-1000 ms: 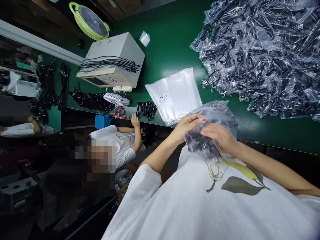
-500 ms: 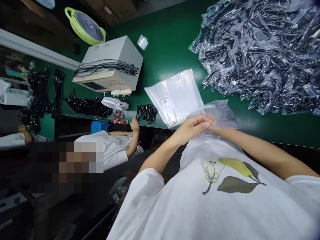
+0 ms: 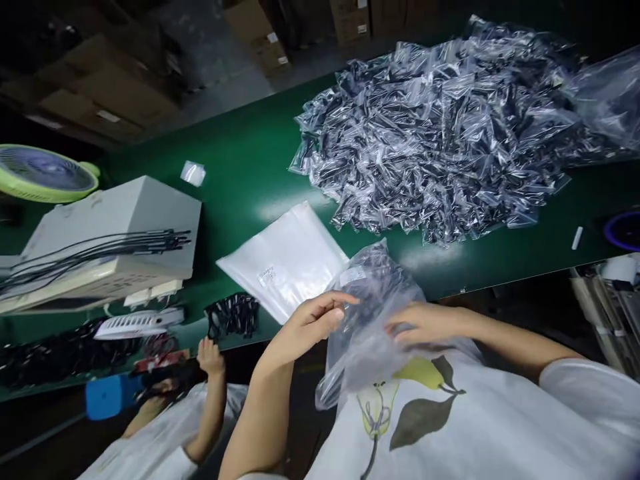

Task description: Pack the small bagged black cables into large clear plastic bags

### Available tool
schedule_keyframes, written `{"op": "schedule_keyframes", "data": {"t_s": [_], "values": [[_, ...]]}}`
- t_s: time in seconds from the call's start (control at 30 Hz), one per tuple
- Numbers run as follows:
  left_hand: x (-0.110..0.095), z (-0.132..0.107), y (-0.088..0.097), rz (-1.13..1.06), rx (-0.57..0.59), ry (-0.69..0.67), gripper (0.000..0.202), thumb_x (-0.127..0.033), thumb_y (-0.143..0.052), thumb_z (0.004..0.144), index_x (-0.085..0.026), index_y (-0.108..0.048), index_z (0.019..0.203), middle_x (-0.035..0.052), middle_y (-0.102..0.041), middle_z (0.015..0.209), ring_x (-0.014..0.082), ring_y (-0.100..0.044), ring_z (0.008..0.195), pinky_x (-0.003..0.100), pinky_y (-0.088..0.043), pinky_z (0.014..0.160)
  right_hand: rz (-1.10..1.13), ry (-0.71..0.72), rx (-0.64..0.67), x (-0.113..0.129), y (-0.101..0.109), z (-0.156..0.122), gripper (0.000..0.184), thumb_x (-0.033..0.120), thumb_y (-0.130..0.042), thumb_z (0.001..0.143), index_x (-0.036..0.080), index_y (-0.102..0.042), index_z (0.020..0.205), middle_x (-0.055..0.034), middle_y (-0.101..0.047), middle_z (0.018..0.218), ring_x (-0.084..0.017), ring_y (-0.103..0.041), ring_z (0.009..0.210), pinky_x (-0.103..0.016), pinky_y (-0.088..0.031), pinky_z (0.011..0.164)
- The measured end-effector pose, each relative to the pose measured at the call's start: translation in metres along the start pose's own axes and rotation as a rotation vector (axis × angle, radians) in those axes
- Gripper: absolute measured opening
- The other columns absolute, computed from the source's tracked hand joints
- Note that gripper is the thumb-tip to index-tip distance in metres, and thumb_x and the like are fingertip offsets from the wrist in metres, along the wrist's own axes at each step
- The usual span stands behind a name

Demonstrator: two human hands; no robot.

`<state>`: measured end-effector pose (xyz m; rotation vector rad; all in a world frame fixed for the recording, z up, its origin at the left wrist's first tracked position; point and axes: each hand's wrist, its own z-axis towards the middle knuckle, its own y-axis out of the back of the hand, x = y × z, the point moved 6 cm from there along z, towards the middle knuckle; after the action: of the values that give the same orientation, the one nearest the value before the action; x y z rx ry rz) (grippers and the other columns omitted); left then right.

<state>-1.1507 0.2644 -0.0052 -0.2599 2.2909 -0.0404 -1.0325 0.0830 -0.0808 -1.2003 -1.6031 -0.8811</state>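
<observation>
I hold a clear plastic bag (image 3: 367, 313) in front of my chest, at the near edge of the green table (image 3: 250, 180); dark items show inside its upper part. My left hand (image 3: 307, 323) pinches the bag's left side, thumb and fingers closed on the film. My right hand (image 3: 425, 323) grips its right side, fingers curled onto the plastic. Just beyond my left hand lies a flat stack of empty clear bags (image 3: 285, 260). Further back a large heap of filled bags with black cables (image 3: 440, 127) covers the table.
A beige machine (image 3: 110, 240) with black cables on top stands at the left, a green fan (image 3: 45, 173) behind it. A bundle of black cables (image 3: 233, 315) lies at the table edge. Another person's hand (image 3: 210, 353) reaches up there. Cardboard boxes stand beyond the table.
The view has swung right and up. The bag went from bunched against my chest to held up between both hands, and my right hand has come back into sight on it.
</observation>
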Motion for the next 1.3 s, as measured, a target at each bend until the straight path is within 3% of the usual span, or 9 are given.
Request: {"op": "schedule_keyframes", "data": {"t_s": [0.07,0.23,0.33,0.43,0.67,0.87,1.07,1.2,1.3], "values": [[-0.013,0.046,-0.009,0.059,0.052,0.033,0.037,-0.048,-0.052,0.097,-0.025,-0.068,0.122,-0.0028,-0.053,0.07,0.0088,-0.042,0.053,0.022,-0.036,0.051,0.122,-0.184,-0.062,-0.031,0.065,-0.037,0.036,0.049,-0.054,0.095,0.022,-0.075,0.103,-0.0026,-0.078,0.094,-0.02,-0.073,0.086,-0.031,-0.057,0.081],[-0.031,0.23,-0.066,0.222,0.087,-0.031,0.047,-0.039,-0.053,0.095,-0.02,-0.059,0.138,0.0022,-0.067,0.075,0.0122,-0.057,0.057,0.022,-0.046,0.056,-0.355,-0.643,-0.908,-0.134,0.271,-0.072,0.044,0.053,-0.05,0.096,0.018,-0.067,0.114,-0.0124,-0.074,0.103,-0.028,-0.068,0.089,-0.039,-0.052,0.079],[-0.005,0.342,-0.107,0.02,0.093,0.129,0.077,-0.034,-0.046,0.099,-0.013,-0.008,0.162,0.0057,-0.072,0.079,0.0171,-0.065,0.061,0.028,-0.052,0.064,-0.583,-0.812,-0.948,-0.184,0.31,-0.048,0.054,0.047,-0.058,0.091,0.009,-0.055,0.131,-0.0239,-0.066,0.121,-0.036,-0.064,0.105,-0.044,-0.049,0.084],[0.026,0.406,-0.124,0.132,-0.094,0.136,0.081,-0.021,-0.048,0.095,-0.015,-0.003,0.162,0.007,-0.072,0.087,0.0181,-0.067,0.068,0.032,-0.053,0.076,-0.666,-0.794,-0.873,-0.215,0.298,-0.041,0.045,0.034,-0.047,0.094,0.007,-0.053,0.13,-0.0252,-0.066,0.117,-0.035,-0.064,0.104,-0.042,-0.048,0.083],[0.06,0.379,-0.124,0.302,-0.259,0.001,0.048,-0.014,-0.048,0.088,-0.02,-0.053,0.135,0.0054,-0.069,0.097,0.0171,-0.061,0.079,0.03,-0.048,0.083,-0.353,-0.692,-0.949,-0.238,0.262,-0.123,0.046,0.041,-0.047,0.093,0.019,-0.058,0.132,-0.0149,-0.071,0.112,-0.032,-0.067,0.094,-0.041,-0.049,0.08],[0.053,0.347,-0.114,0.209,-0.319,0.012,0.024,-0.023,-0.05,0.09,-0.021,-0.066,0.108,0.0033,-0.068,0.105,0.0162,-0.061,0.09,0.027,-0.046,0.085,-0.221,-0.612,-0.987,-0.228,0.271,-0.136,0.04,0.043,-0.056,0.089,0.022,-0.062,0.123,-0.0108,-0.071,0.11,-0.03,-0.066,0.096,-0.039,-0.05,0.08],[0.064,0.34,-0.118,-0.071,-0.266,0.025,0.018,-0.017,-0.053,0.09,-0.018,-0.057,0.108,0.0026,-0.067,0.092,0.0125,-0.063,0.08,0.025,-0.048,0.078,-0.653,-0.382,-0.865,-0.187,0.254,-0.123,0.033,0.024,-0.047,0.092,0.025,-0.072,0.113,-0.0127,-0.059,0.122,-0.031,-0.058,0.112,-0.043,-0.048,0.09],[0.068,0.336,-0.114,-0.2,-0.268,-0.02,0.043,-0.01,-0.051,0.089,-0.021,-0.04,0.13,0.0079,-0.064,0.117,0.0126,-0.068,0.085,0.026,-0.051,0.078,-0.705,-0.476,-0.613,-0.202,0.22,-0.107,0.043,0.025,-0.042,0.094,0.026,-0.067,0.129,-0.011,-0.058,0.102,-0.027,-0.061,0.085,-0.038,-0.048,0.069],[0.073,0.332,-0.108,-0.159,-0.249,0.02,0.067,-0.009,-0.054,0.088,-0.022,-0.027,0.148,0.0072,-0.066,0.111,0.0149,-0.069,0.085,0.03,-0.052,0.082,-0.516,-0.482,-0.573,-0.218,0.202,-0.103,0.045,0.028,-0.041,0.094,0.025,-0.063,0.134,-0.0095,-0.059,0.099,-0.026,-0.062,0.085,-0.04,-0.051,0.075]]}}
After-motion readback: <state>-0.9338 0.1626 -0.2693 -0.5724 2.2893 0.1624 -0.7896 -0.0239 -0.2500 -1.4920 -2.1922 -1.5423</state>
